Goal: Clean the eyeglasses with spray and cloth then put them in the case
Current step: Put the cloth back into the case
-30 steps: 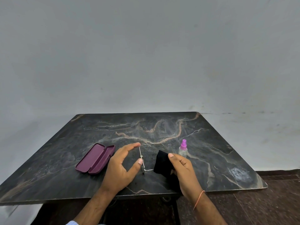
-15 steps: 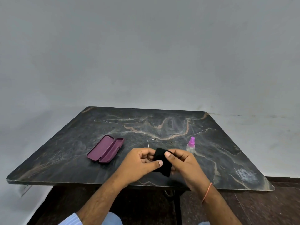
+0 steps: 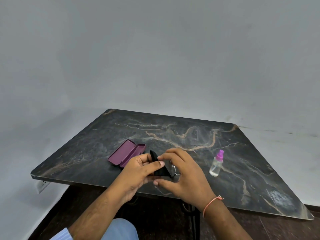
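While the cloth (image 3: 160,168) is pinched in the left hand (image 3: 138,172), the glasses (image 3: 174,170) are held just right of it by the right hand (image 3: 183,174). Their arm (image 3: 189,150) is pointed away, toward the far edge.

Table (image 3: 103,146) dark veined marble-look, matt; cloth (image 3: 160,170) black fabric; bottle (image 3: 215,168) clear plastic.

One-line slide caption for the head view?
Both hands work a black cloth over eyeglasses; open case, spray bottle alongside.
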`<action>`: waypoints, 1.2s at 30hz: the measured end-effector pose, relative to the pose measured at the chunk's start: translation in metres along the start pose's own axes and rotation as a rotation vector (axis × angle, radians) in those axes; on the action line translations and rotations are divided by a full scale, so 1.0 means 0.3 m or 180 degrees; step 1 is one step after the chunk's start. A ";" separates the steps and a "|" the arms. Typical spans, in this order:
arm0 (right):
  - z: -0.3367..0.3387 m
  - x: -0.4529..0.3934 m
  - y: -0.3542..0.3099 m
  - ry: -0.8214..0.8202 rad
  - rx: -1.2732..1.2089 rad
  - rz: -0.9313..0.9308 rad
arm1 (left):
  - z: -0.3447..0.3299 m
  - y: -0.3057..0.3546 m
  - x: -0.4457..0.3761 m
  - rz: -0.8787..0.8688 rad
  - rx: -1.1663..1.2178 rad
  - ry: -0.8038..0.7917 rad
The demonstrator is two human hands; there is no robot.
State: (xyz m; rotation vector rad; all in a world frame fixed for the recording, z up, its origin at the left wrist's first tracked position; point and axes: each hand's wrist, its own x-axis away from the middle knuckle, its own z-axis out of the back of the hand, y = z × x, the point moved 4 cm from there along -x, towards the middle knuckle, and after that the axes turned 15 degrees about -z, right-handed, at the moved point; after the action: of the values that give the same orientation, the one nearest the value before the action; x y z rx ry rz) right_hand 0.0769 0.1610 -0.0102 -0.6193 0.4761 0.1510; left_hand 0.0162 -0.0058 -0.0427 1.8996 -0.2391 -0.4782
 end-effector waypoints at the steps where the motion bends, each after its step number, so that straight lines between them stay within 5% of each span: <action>1: -0.008 -0.007 -0.015 -0.0007 0.0004 0.0002 | 0.014 0.002 0.004 -0.0001 0.0012 0.0056; 10: -0.087 -0.107 -0.068 -0.0532 -0.0798 -0.0171 | 0.180 0.030 0.024 -0.0007 0.0339 0.0455; 14: -0.135 -0.184 -0.073 -0.1123 -0.1664 -0.0817 | 0.245 0.041 0.012 0.0010 0.0310 0.0663; 17: -0.153 -0.278 -0.055 -0.1025 -0.1827 -0.1327 | 0.301 0.054 0.003 0.0041 -0.0061 0.0704; 27: -0.304 -0.581 0.032 -0.1585 -0.0942 -0.1982 | 0.434 0.040 -0.112 0.0269 -0.2255 0.0746; 36: -0.421 -0.674 0.073 -0.1609 0.0401 -0.1568 | 0.469 0.053 -0.169 0.0633 -0.3835 0.0236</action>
State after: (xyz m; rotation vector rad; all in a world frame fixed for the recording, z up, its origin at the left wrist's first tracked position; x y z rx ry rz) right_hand -0.1557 0.1048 -0.0160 -0.5342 -0.1605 -0.1889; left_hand -0.0897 -0.1109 -0.0607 0.7033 -0.0497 -0.2934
